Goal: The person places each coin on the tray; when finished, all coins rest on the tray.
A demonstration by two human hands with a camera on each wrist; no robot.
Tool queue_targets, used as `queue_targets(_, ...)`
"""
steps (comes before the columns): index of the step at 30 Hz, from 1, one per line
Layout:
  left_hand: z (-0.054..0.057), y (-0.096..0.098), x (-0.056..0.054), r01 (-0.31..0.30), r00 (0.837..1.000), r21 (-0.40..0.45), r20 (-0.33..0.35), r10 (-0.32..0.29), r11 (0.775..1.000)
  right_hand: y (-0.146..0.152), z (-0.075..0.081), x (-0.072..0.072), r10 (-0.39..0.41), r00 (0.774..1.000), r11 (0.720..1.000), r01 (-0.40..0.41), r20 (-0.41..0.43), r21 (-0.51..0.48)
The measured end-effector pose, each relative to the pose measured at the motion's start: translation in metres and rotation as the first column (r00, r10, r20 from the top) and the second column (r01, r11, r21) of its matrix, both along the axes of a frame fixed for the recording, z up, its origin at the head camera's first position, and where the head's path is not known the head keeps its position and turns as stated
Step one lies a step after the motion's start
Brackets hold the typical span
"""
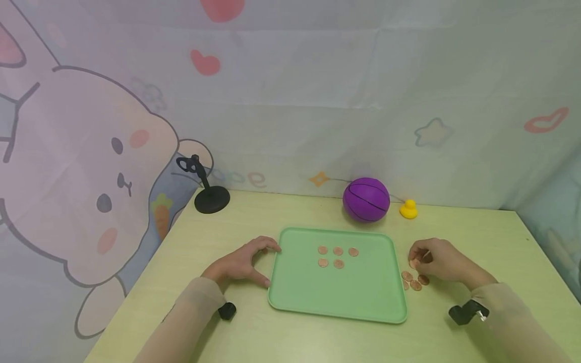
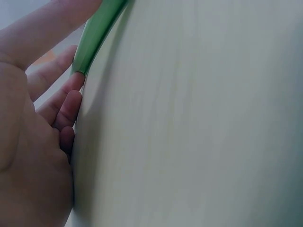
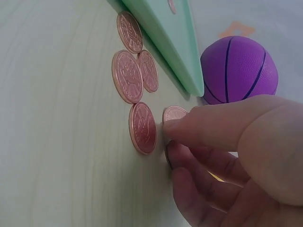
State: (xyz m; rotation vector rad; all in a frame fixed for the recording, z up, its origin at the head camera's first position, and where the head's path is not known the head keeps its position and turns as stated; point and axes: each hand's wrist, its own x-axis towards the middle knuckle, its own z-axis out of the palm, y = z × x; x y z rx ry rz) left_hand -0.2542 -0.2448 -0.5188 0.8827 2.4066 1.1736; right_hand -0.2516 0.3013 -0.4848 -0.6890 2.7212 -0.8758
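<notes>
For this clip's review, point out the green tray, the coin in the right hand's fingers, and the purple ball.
Green tray (image 1: 338,287): head view, on its bare floor.
Coin (image 3: 174,113): right wrist view, on the uncovered part of its face.
Purple ball (image 1: 366,200): head view, middle of its visible side.

Tray plain mint green. Coins copper, embossed faces. Counter pale yellow, faint wood grain. Near its back edge: ball purple with black lines, duck yellow; back-left corner: stand black. Sleeves beige. Backdrop pale, pink hearts.
</notes>
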Motion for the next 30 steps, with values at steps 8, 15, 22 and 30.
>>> queue_targets(8, -0.0004, 0.0004, -0.0003, -0.015, 1.0, -0.011, 0.024, 0.015, 1.0, 0.0061, -0.0051, -0.0019, -0.011, 0.999, 0.998, 0.013, 0.035, -0.059)
queue_targets(15, -0.0008, 0.0006, 0.0003, -0.02, 0.999, -0.018, 0.031, 0.02, 1.0, 0.0081, -0.0058, -0.0001, -0.009, 0.997, 0.996, 0.015, 0.072, -0.091)
queue_targets(22, 0.0004, 0.0013, 0.0, -0.026, 0.999, -0.019, 0.038, 0.027, 0.999, 0.0079, -0.0044, 0.0002, -0.022, 0.997, 0.997, 0.028, 0.079, -0.073)
queue_targets(30, 0.0017, 0.0018, 0.0005, -0.025, 0.999, -0.007, 0.035, 0.025, 1.0, 0.009, -0.0011, 0.0009, -0.004, 0.996, 0.997, 0.011, 0.085, -0.083)
